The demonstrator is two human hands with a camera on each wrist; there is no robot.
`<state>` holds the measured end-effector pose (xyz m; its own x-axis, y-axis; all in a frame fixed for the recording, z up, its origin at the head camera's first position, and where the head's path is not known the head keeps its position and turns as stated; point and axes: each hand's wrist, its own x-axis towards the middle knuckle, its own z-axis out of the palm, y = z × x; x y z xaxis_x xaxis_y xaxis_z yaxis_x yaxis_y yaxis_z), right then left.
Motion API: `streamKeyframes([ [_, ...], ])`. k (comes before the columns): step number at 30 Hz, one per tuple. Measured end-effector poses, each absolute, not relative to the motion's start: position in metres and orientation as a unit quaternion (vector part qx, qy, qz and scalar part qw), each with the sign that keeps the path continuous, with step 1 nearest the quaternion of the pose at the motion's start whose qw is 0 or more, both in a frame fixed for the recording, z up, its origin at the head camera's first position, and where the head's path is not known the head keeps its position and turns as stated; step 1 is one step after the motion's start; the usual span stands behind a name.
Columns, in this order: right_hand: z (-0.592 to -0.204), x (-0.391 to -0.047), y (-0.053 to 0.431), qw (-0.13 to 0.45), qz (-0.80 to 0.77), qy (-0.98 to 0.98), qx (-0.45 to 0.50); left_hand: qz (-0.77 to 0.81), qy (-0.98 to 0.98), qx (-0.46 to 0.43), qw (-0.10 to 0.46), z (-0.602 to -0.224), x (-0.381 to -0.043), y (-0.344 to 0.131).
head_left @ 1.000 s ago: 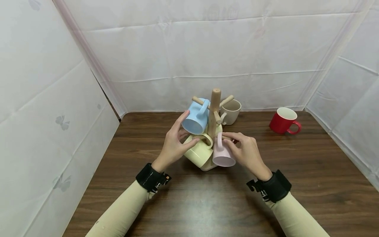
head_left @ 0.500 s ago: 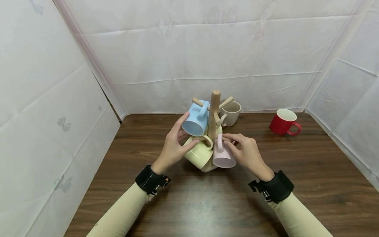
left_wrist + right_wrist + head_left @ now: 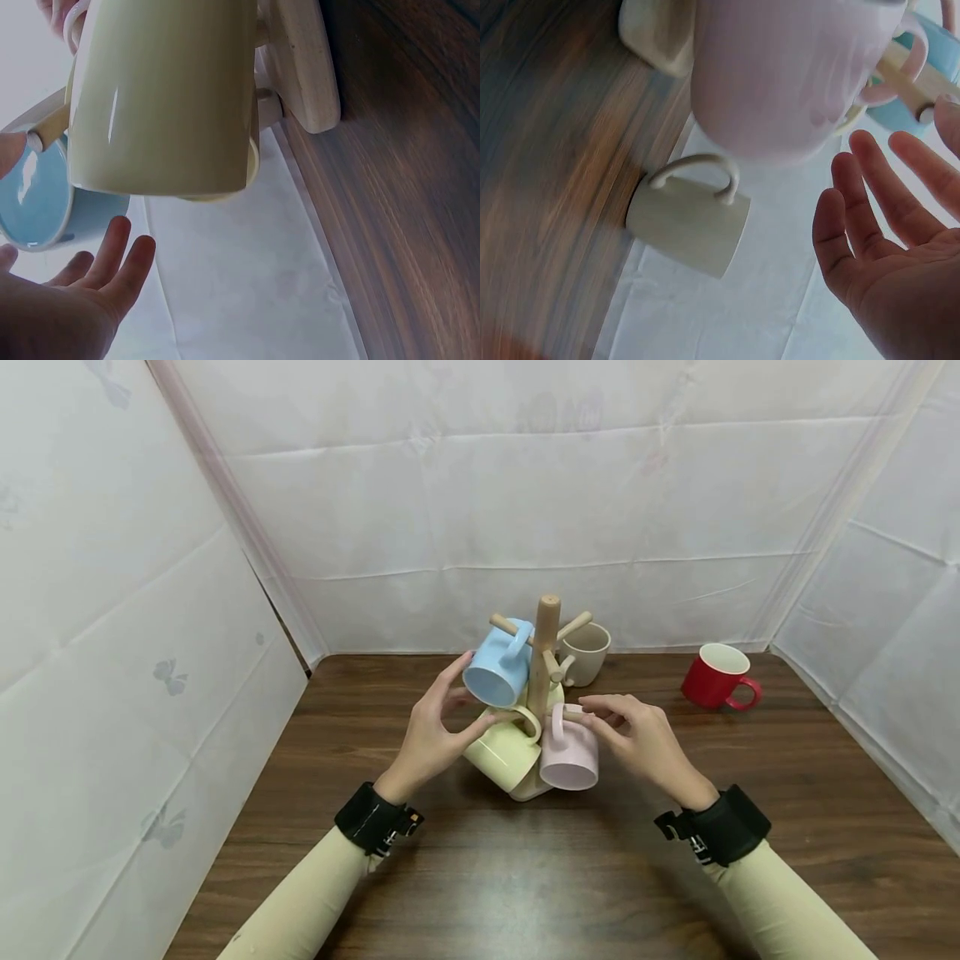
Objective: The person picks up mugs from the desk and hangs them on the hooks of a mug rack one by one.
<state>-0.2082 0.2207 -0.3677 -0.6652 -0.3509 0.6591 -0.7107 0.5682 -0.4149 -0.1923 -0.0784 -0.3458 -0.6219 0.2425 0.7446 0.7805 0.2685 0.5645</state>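
Note:
A wooden mug tree [image 3: 550, 618] carries a light blue mug [image 3: 498, 667] on an upper peg. Lower down hang a pale yellow mug [image 3: 504, 753] and a pale pink mug [image 3: 570, 760], with another yellow mug partly hidden behind. My left hand [image 3: 435, 731] is spread beside the blue and front yellow mugs, its thumb touching the tip of the yellow mug's peg [image 3: 49, 129]. My right hand [image 3: 641, 735] is beside the pink mug's handle, thumb at that peg's end [image 3: 924, 112]. In the right wrist view, its fingers [image 3: 885, 187] are loosely bent and hold nothing.
A beige mug [image 3: 587, 653] stands on the wooden table [image 3: 480, 877] behind the tree. Farther right is a red mug [image 3: 716, 677], handle to the right. White sheeting [image 3: 480, 510] encloses the back and sides.
My right hand has drawn slightly right, away from the pink mug's handle, and more of the peg shows. My left hand has shifted slightly left. The mugs stay on the tree.

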Motion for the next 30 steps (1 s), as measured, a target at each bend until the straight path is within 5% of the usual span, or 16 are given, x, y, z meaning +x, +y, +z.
streamKeyframes([
  [30, -0.375, -0.269, 0.3, 0.262, 0.237, -0.897, 0.266, -0.45, -0.791, -0.272, 0.312, -0.363, -0.202, -0.107],
])
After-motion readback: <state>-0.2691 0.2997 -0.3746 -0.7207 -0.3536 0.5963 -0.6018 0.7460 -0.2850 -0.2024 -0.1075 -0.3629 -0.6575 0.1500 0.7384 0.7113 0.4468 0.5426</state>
